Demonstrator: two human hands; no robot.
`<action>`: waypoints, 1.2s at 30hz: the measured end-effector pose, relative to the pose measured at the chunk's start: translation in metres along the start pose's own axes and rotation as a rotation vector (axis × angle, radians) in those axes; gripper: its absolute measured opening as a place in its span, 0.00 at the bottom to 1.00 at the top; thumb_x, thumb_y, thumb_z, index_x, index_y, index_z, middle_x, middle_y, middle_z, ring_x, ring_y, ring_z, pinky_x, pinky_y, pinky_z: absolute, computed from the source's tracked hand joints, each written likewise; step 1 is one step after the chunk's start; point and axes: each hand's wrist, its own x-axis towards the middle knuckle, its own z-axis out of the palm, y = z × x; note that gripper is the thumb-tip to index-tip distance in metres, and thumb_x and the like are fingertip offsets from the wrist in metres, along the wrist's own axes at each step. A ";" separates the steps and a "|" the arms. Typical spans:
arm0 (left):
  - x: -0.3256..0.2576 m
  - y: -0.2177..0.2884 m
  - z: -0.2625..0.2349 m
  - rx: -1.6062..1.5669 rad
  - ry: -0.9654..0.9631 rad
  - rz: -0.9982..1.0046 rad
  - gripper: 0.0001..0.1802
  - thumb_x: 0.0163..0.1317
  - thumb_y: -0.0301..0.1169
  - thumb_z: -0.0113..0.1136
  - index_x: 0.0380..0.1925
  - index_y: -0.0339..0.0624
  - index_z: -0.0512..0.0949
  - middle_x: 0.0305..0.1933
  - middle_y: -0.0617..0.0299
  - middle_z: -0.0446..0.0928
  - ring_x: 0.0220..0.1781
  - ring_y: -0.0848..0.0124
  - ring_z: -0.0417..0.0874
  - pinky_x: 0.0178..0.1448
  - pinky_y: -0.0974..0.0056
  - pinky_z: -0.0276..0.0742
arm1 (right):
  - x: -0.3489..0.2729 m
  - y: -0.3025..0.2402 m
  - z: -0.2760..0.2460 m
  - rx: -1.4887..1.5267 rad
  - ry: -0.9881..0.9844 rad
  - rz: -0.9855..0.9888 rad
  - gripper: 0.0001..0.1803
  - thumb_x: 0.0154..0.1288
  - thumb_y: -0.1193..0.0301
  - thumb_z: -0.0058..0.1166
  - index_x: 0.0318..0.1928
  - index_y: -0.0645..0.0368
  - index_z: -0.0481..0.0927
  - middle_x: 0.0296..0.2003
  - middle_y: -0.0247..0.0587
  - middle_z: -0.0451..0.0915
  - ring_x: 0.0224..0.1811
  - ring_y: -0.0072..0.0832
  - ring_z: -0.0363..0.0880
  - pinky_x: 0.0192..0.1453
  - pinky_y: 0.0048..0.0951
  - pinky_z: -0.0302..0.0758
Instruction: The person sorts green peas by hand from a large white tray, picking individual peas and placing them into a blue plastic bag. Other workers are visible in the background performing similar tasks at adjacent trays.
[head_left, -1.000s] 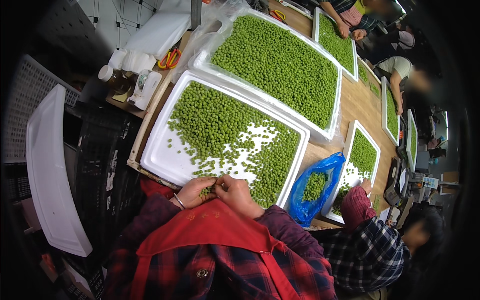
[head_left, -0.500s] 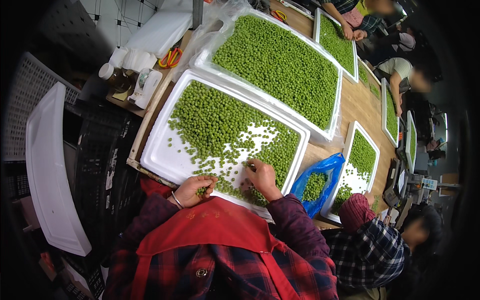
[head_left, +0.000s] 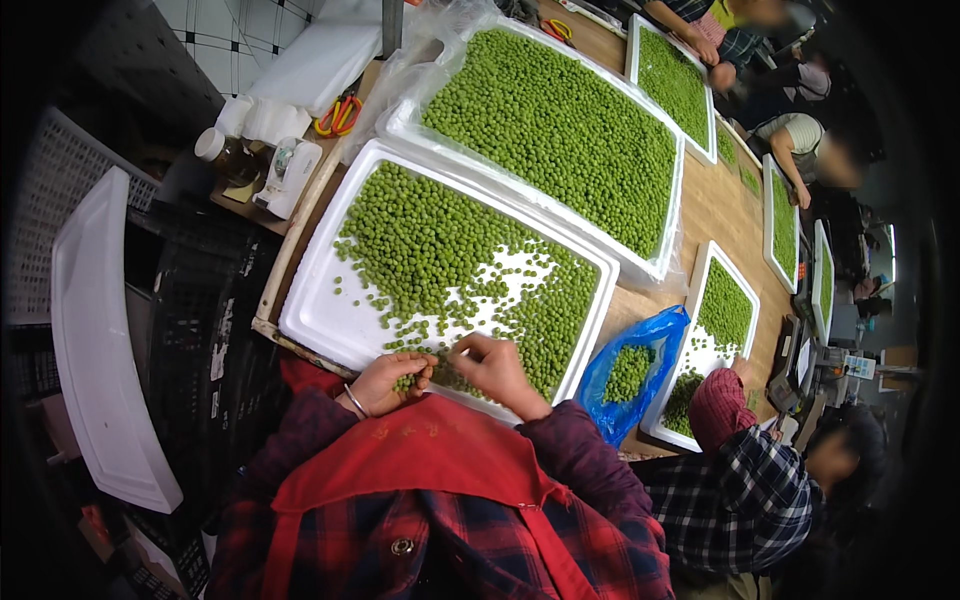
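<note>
A shallow white foam tray (head_left: 320, 310) lies before me, slightly tilted in view. Green peas (head_left: 415, 240) are heaped at its far left and spread thinner toward the right. At the tray's near edge my left hand (head_left: 393, 384) is palm up, its fingers curled around several peas. My right hand (head_left: 496, 372) hovers over the near part of the tray, just right of the left hand. Its thumb and forefinger are pinched together; whatever lies between them is too small to make out.
Behind stands a larger plastic-lined foam tray (head_left: 655, 268) full of peas. A blue plastic bag (head_left: 597, 378) with peas sits at right, beside a co-worker's tray (head_left: 660, 420). Red-and-yellow-handled scissors (head_left: 338, 116) and a lidded jar (head_left: 232, 160) are at left. Other people work along the table.
My right hand has moved left from the peas at the tray's right side, close to my left hand. My left hand stays nearly in place.
</note>
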 end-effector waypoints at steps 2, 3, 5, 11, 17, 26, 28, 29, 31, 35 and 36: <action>0.003 -0.001 0.000 -0.009 0.028 -0.006 0.10 0.67 0.29 0.47 0.43 0.37 0.73 0.35 0.63 0.75 0.33 0.76 0.76 0.37 0.73 0.75 | -0.009 -0.009 0.018 0.183 -0.045 -0.138 0.08 0.54 0.68 0.58 0.31 0.60 0.80 0.20 0.44 0.79 0.20 0.33 0.78 0.25 0.31 0.73; 0.005 -0.004 -0.002 -0.026 0.057 -0.010 0.10 0.67 0.30 0.47 0.43 0.37 0.73 0.36 0.63 0.75 0.34 0.76 0.76 0.37 0.73 0.75 | -0.009 -0.012 0.024 0.105 -0.066 -0.143 0.08 0.54 0.68 0.58 0.32 0.60 0.80 0.21 0.44 0.79 0.21 0.34 0.78 0.27 0.32 0.74; 0.009 -0.009 -0.009 -0.051 0.056 0.002 0.10 0.68 0.31 0.46 0.43 0.38 0.73 0.37 0.63 0.76 0.36 0.76 0.77 0.38 0.73 0.75 | -0.009 -0.015 0.030 -0.054 -0.110 -0.155 0.08 0.53 0.69 0.58 0.32 0.59 0.80 0.23 0.45 0.80 0.23 0.38 0.79 0.29 0.33 0.75; 0.007 -0.007 -0.010 -0.080 0.016 0.022 0.09 0.67 0.29 0.46 0.43 0.39 0.73 0.35 0.64 0.75 0.33 0.76 0.76 0.35 0.74 0.73 | 0.001 -0.016 0.022 0.154 -0.289 -0.270 0.09 0.57 0.70 0.54 0.36 0.59 0.82 0.27 0.48 0.81 0.27 0.38 0.81 0.34 0.32 0.77; -0.010 0.008 -0.010 -0.167 -0.034 0.079 0.10 0.65 0.26 0.48 0.44 0.34 0.72 0.27 0.64 0.68 0.21 0.78 0.63 0.26 0.75 0.62 | 0.031 -0.002 0.001 0.015 0.009 -0.080 0.09 0.54 0.71 0.56 0.35 0.62 0.82 0.27 0.47 0.81 0.25 0.32 0.80 0.31 0.28 0.75; -0.011 0.010 -0.020 -0.197 -0.074 0.079 0.10 0.65 0.25 0.48 0.44 0.34 0.72 0.27 0.64 0.68 0.22 0.77 0.65 0.26 0.75 0.63 | 0.047 0.027 0.016 -0.374 0.184 -0.280 0.08 0.51 0.70 0.55 0.34 0.55 0.80 0.27 0.44 0.78 0.26 0.42 0.78 0.29 0.40 0.74; -0.013 0.011 -0.021 -0.191 -0.084 0.078 0.10 0.65 0.25 0.48 0.44 0.33 0.72 0.27 0.63 0.69 0.22 0.77 0.65 0.26 0.75 0.63 | 0.043 0.037 0.004 -0.475 0.141 -0.197 0.07 0.51 0.70 0.55 0.32 0.56 0.79 0.26 0.44 0.79 0.26 0.43 0.78 0.29 0.40 0.74; -0.012 0.011 -0.022 -0.192 -0.092 0.077 0.10 0.65 0.25 0.48 0.44 0.33 0.72 0.28 0.63 0.69 0.22 0.77 0.65 0.26 0.75 0.63 | 0.040 0.038 -0.004 -0.528 0.117 -0.152 0.06 0.51 0.70 0.55 0.31 0.56 0.79 0.25 0.44 0.79 0.26 0.43 0.78 0.29 0.40 0.74; -0.012 0.010 -0.024 -0.193 -0.105 0.081 0.10 0.65 0.26 0.48 0.44 0.33 0.72 0.28 0.63 0.69 0.22 0.77 0.65 0.26 0.75 0.63 | 0.037 0.037 -0.011 -0.511 0.134 -0.129 0.07 0.51 0.70 0.55 0.31 0.57 0.79 0.24 0.45 0.79 0.26 0.43 0.78 0.29 0.40 0.74; -0.009 0.010 -0.025 -0.183 -0.113 0.080 0.10 0.66 0.26 0.48 0.44 0.34 0.72 0.28 0.64 0.69 0.22 0.78 0.65 0.26 0.76 0.63 | 0.034 0.022 0.000 -0.326 0.104 -0.235 0.08 0.51 0.71 0.54 0.35 0.55 0.81 0.26 0.44 0.79 0.26 0.43 0.78 0.30 0.39 0.74; -0.009 0.011 -0.023 -0.180 -0.111 0.077 0.10 0.66 0.26 0.47 0.44 0.34 0.72 0.28 0.64 0.69 0.22 0.78 0.65 0.26 0.76 0.63 | 0.035 0.021 0.006 -0.288 0.091 -0.268 0.09 0.52 0.71 0.54 0.36 0.55 0.81 0.26 0.44 0.79 0.26 0.43 0.78 0.30 0.39 0.74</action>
